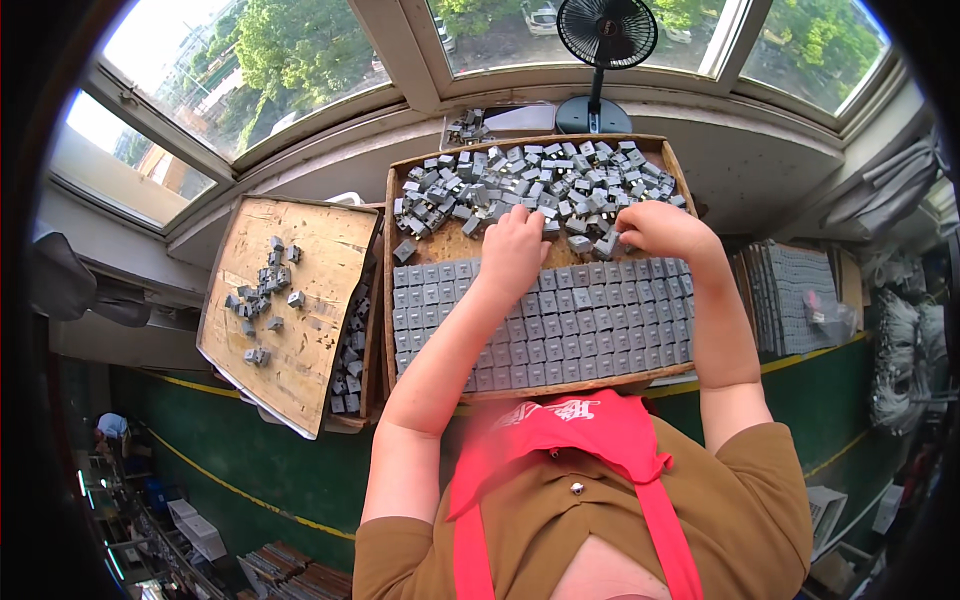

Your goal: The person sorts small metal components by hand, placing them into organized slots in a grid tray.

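Note:
A shallow wooden tray [672, 152] holds small grey plastic blocks with metal pins. At its far side the blocks lie in a loose pile [520, 175]; nearer me, tight rows of blocks [600, 320] fill the tray. My left hand [514, 250] reaches over the rows to the pile's near edge, fingers curled beside a few blocks. Whatever it grips is hidden by the fingers. At the pile's right side, my right hand [665, 230] bends inward, its thumb and fingertips closed on a grey block [606, 244].
A worn wooden board [320, 240] with several loose blocks lies tilted over another block-filled box at the left. Behind the tray stand a small black fan [607, 35] and a small box [520, 118] by the windows. Stacked grey trays [785, 295] stand at the right.

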The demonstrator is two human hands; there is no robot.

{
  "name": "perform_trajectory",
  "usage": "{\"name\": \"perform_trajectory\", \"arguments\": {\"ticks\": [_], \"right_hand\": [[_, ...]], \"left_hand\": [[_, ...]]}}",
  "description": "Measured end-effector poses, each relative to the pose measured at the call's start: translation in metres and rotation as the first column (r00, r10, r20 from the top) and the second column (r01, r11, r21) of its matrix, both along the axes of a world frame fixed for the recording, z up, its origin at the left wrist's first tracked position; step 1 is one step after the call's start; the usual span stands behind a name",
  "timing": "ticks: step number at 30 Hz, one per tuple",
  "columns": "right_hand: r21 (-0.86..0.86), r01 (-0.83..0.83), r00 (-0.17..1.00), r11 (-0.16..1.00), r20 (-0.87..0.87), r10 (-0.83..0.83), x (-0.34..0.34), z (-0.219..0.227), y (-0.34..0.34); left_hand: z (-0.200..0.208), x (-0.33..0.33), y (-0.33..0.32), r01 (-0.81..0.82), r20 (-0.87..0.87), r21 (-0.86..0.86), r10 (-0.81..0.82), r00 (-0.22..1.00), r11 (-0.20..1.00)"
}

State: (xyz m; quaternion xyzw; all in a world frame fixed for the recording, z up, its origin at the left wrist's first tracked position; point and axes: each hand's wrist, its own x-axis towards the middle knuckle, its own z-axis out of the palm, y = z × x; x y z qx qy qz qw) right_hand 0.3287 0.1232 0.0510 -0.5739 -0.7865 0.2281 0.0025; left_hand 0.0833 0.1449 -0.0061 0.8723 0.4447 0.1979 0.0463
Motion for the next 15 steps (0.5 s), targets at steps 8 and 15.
{"name": "perform_trajectory", "arguments": {"ticks": [8,15], "right_hand": [[0.397,-0.040,0.988,0.917,-0.121,0.096,-0.038,-0.015,-0.015],[0.430,-0.111,0.991,0.896,-0.019,0.132,-0.052,-0.035,-0.011]], "left_hand": [[0.020,-0.003,-0.001,0.003,0.086,-0.323,0.026,0.996,0.946],[0.041,-0.008,0.010,0.055,-0.046,-0.450,-0.085,0.995,0.891]]}}
